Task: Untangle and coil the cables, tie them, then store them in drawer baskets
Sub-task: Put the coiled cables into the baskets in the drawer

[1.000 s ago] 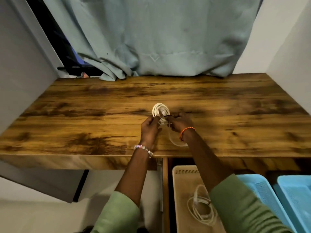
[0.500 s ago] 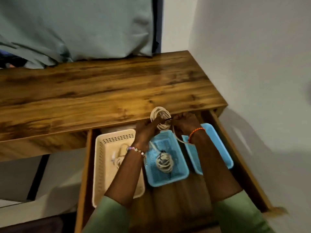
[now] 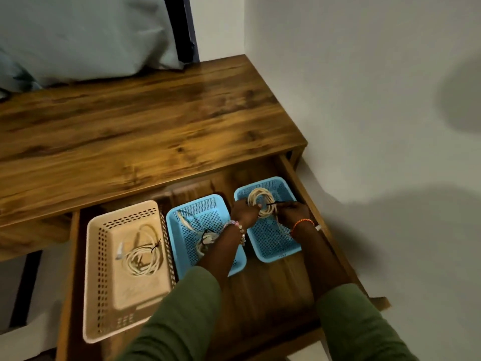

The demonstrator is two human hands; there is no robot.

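A coiled white cable with a black tie sits over the far end of the right blue basket. My left hand grips the coil from the left. My right hand pinches the black tie and the cable's loose tail on the right. The middle blue basket holds another tied white cable, partly hidden by my left arm. The beige basket on the left holds a tied white cable.
All three baskets stand in the open wooden drawer under the wooden desk top. A grey wall is close on the right. A teal curtain hangs behind the desk.
Both hands carried the coil from the desk top down and to the right into the right blue basket. My view swung right and down over the open drawer.
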